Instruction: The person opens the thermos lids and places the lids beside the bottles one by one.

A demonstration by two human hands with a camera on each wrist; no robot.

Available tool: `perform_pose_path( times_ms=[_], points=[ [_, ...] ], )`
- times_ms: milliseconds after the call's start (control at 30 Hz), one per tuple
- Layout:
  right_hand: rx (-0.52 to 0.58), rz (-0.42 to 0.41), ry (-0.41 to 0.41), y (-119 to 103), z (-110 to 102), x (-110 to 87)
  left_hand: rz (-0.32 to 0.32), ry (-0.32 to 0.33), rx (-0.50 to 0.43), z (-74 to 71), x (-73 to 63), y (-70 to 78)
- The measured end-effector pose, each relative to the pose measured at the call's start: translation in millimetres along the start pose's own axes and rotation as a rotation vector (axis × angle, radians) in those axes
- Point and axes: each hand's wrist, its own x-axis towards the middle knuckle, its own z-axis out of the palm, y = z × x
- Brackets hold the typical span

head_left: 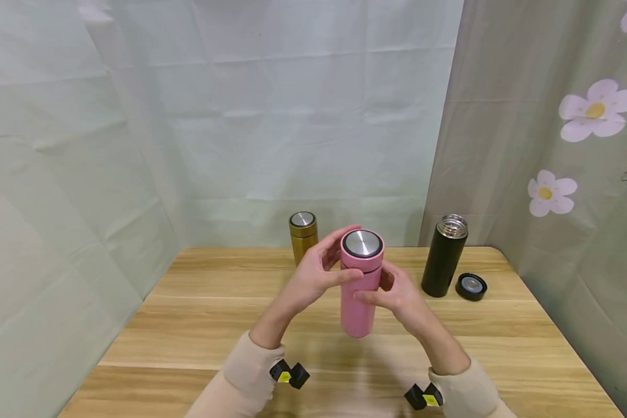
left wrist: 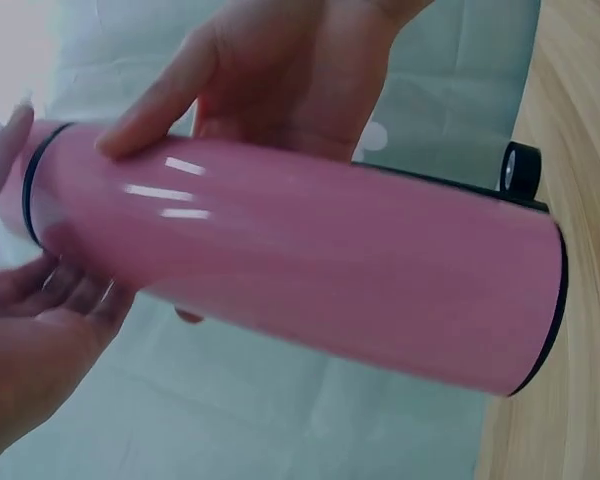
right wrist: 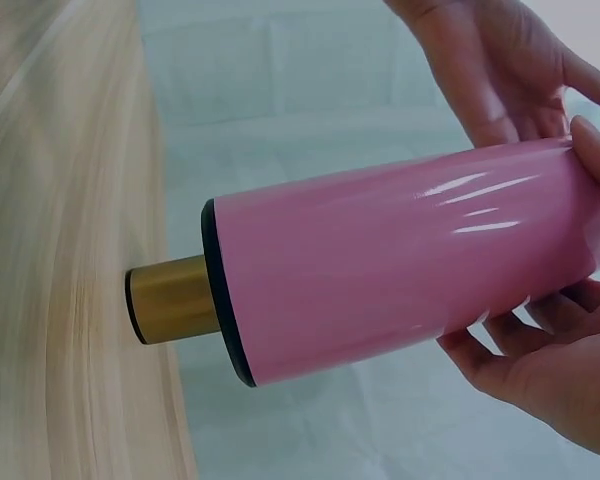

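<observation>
A pink thermos bottle (head_left: 359,302) with a steel-topped pink lid (head_left: 363,244) is held upright above the table, in front of me. My left hand (head_left: 313,271) grips it around the lid and the dark seam below, thumb across the near side. Lower down, my right hand (head_left: 404,295) holds the upper body between thumb and fingers. The right wrist view shows the bottle's black-rimmed base (right wrist: 228,295) lifted off the wood. In the left wrist view the lid end lies between the left thumb and fingers.
A gold thermos (head_left: 304,238) with its lid on stands behind the left hand. To the right stands a black thermos (head_left: 443,261) with its steel mouth uncovered; its black lid (head_left: 471,287) lies beside it, underside up. Fabric curtains (head_left: 292,116) hang around the wooden table (head_left: 198,325).
</observation>
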Motion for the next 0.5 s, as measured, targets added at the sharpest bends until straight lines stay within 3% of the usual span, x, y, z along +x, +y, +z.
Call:
perform_pose_path(
  times_ms=[233,500],
  points=[
    [0.000,-0.008,-0.038,-1.3,0.0,0.1,-0.045,-0.107,-0.043,-9.0,-1.2,-3.1],
    [0.001,0.003,-0.044,-0.5,-0.3,0.3,-0.053,-0.106,-0.065,-9.1,-0.6,-5.1]
  ],
)
